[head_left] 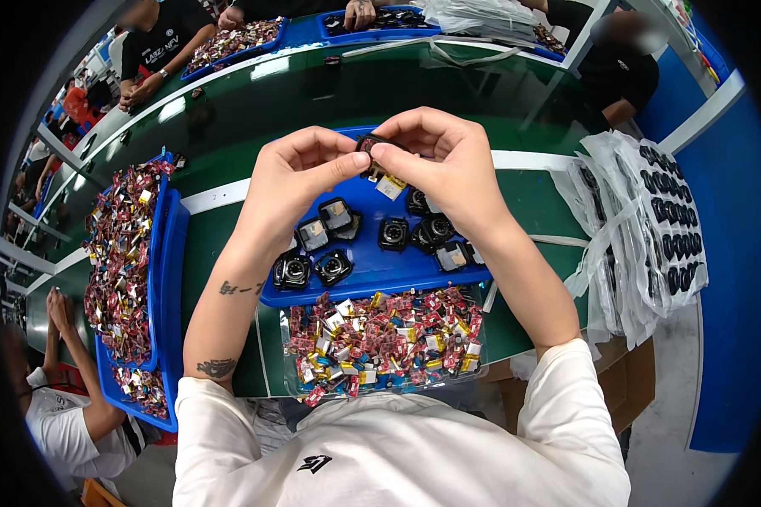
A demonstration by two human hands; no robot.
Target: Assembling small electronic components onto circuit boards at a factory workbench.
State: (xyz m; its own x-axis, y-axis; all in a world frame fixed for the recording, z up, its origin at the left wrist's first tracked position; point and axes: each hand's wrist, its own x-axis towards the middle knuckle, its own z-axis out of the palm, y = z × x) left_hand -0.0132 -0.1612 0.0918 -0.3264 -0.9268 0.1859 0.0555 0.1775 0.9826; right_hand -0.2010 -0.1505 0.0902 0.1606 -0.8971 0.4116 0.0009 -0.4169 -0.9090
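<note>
Both hands work on one small black case [368, 143], held up over the far part of the blue tray [370, 264]. The step in hand looks like close handling of this case with the fingertips; what the thumbs are doing inside it is too small to tell. The next move seems to call for a steady hold and light thumb pressure. A silver battery [391, 187] with a yellow edge shows just on the near side of the case; I cannot tell whether it is joined on.

The left hand [303, 162] has its grip closed on the case's left side, thumb near and fingers far. The right hand [438, 154] mirrors it, pinching the right side. The elbows spread wide, and the forearms slant inward above the green bench [537, 203].

More cases [393, 234] lie in the tray, with heaped red boards [385, 338] nearer.
</note>
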